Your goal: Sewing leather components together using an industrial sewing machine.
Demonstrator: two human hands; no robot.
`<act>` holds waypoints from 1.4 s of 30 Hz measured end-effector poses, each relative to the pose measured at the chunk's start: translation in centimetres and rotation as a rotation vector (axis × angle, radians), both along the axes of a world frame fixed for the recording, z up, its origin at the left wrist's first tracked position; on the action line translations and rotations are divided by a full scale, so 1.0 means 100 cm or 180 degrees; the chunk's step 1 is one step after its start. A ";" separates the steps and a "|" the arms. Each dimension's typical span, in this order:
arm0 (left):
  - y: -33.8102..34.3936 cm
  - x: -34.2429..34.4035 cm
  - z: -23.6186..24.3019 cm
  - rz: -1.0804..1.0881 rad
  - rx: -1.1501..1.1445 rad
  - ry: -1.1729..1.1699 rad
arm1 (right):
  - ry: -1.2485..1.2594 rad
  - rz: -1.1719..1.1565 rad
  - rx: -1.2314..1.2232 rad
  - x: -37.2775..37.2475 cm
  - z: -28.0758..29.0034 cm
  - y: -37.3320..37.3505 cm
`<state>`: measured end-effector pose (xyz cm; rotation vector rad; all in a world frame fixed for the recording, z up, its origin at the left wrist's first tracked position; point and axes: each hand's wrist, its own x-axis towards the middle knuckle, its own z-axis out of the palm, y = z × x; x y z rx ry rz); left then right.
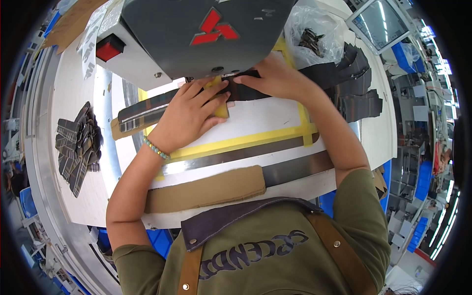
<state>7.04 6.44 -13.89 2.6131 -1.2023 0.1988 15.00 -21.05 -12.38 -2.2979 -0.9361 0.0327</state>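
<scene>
At the left of the frame: one loose heap of dark plaid fabric scraps [77, 150], on a white worktable [84, 204]. Upper left: one pale metal housing [135, 61] with a red rocker switch [110, 47]. Left of centre to upper right: one long, dark fabric strip with faint plaid stripes [243, 92]; long axis nearly crosswise, rising toward the right; left end pointing left and slightly down, over a flat tan piece [123, 132]; right end running up to the fabric stack, its limit unclear. Centre: left hand [192, 114], beaded bracelet [156, 149] at wrist, fingers slightly spread, laid over the strip and a narrow yellow block [222, 112]. Lower centre: one rounded tan board [206, 189]. Upper centre: one dark grey machine head [164, 32], bearing a red emblem of three lozenges [215, 28]. Lower centre: olive shirt [300, 265] with dark, curved lettering [253, 253]. Right of centre: right hand [282, 81], thumb at the strip, other fingertips under the machine head; cannot tell whether they pinch. Upper right: one clear plastic bag [319, 24] holding dark scraps. Right: one stack of dark fabric pieces [361, 105].
</scene>
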 end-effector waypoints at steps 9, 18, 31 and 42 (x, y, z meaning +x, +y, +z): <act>0.003 0.006 -0.002 -0.0059 -0.0318 0.0216 | -0.0525 0.0937 -0.0051 -0.021 -0.013 -0.034; 0.004 0.005 -0.004 -0.0011 -0.0311 0.0221 | -0.1212 0.0942 -0.0127 -0.030 -0.028 -0.023; 0.005 -0.005 0.003 0.0387 -0.0360 -0.0233 | -0.1351 0.0766 -0.0336 -0.038 -0.023 -0.018; 0.009 -0.001 0.007 0.0299 0.0165 -0.0451 | -0.1414 0.0722 -0.0500 -0.034 -0.018 -0.014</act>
